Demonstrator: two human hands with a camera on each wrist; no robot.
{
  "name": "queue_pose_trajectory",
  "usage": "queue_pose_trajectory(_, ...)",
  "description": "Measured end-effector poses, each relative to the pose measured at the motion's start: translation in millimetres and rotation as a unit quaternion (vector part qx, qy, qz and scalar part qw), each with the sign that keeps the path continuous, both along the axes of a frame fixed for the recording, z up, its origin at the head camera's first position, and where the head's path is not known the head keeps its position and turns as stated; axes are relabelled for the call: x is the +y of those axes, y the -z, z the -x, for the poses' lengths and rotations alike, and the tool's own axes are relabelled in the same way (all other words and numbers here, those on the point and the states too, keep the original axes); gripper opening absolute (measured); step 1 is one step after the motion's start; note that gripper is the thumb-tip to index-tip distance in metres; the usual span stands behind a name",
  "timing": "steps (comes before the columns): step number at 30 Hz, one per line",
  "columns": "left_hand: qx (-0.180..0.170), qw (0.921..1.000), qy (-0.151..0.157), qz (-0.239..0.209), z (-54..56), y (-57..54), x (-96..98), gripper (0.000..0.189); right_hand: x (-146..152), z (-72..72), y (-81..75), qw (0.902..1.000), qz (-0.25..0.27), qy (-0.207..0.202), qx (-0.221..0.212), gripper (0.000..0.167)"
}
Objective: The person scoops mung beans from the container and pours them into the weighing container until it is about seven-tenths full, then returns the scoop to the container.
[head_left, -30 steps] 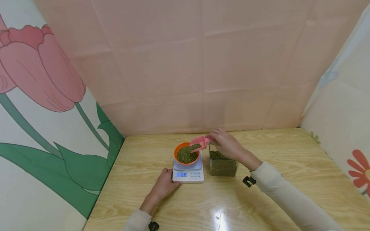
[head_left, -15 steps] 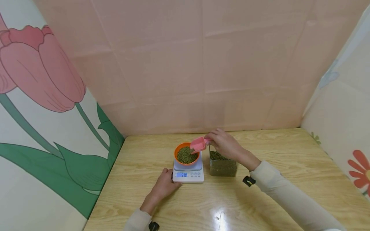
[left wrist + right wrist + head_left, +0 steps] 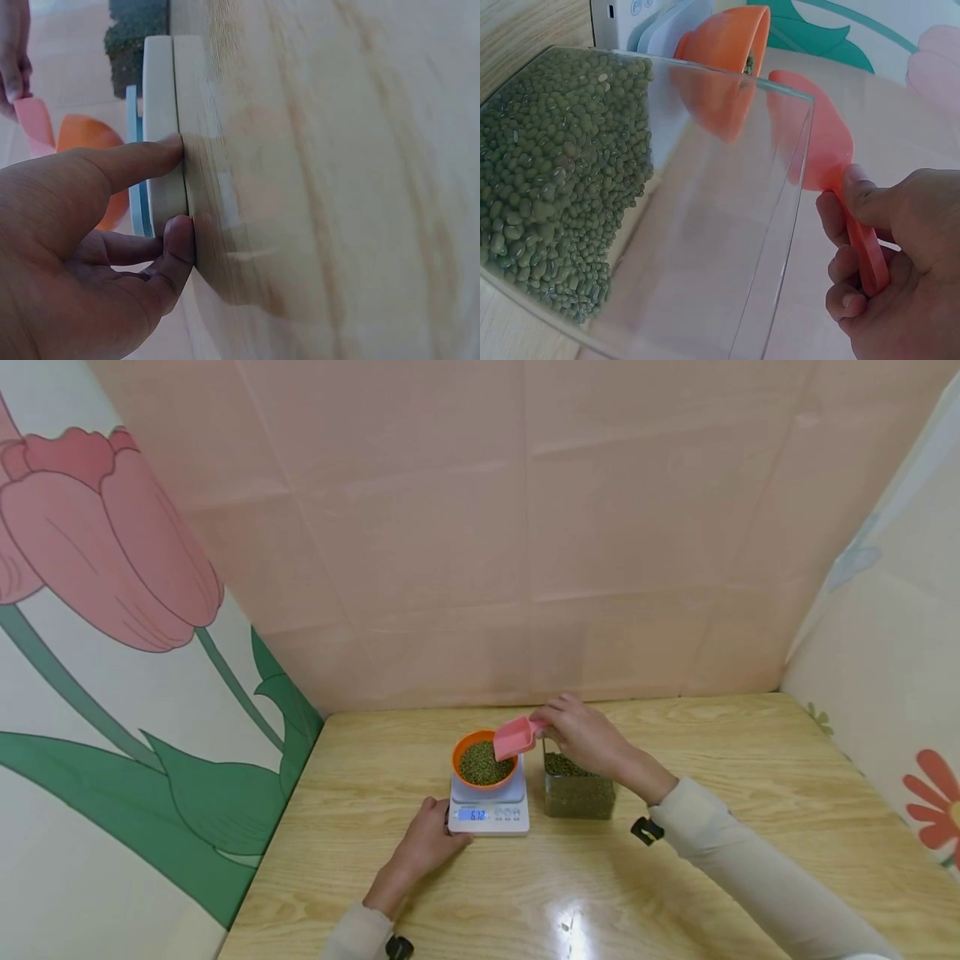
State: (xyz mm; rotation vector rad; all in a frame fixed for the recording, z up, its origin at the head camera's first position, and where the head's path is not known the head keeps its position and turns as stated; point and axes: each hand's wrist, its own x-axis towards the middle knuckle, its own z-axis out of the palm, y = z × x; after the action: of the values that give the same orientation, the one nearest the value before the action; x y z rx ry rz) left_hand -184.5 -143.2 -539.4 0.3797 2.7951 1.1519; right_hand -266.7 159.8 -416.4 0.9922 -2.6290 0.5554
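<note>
My right hand [image 3: 581, 732] grips the handle of a pink scoop [image 3: 516, 737], thumb and fingers wrapped round it in the right wrist view. The scoop is tipped over the right rim of an orange bowl [image 3: 457, 758], and no beans show in it. Green mung beans [image 3: 483, 763] fill much of the bowl, which stands on the platform of a white kitchen scale [image 3: 491, 827]. Small digits on the lit display look like 612. At the scale's front left corner my left hand [image 3: 427, 842] holds its edges between thumb and fingers, close to the tabletop.
A clear, square-sided container [image 3: 579, 802] of mung beans stands just right of the scale, under my right forearm. Its transparent wall [image 3: 727, 225] rises between the right wrist camera and the bowl. The wooden table [image 3: 720, 827] meets a pink-covered wall [image 3: 420, 660] at the back.
The scoop has tilted further down in my right hand, and the beans in it have gone into the bowl. The display has changed from about 570 to 612. My left hand stays put.
</note>
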Motion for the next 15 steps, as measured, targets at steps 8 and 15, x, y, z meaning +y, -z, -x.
queue_pose_trajectory(8,-0.001,1.0,0.004,0.004,0.7,2.3,-1.0,0.047,4.8,-3.7,-2.0,0.9999,0.014,-0.005,0.004,0.026)
queue_pose_trajectory(15,-0.008,0.9999,0.001,0.009,2.6,4.2,-0.9,0.047,15.7,-8.1,-4.5,0.9995,0.025,0.005,0.02,0.026)
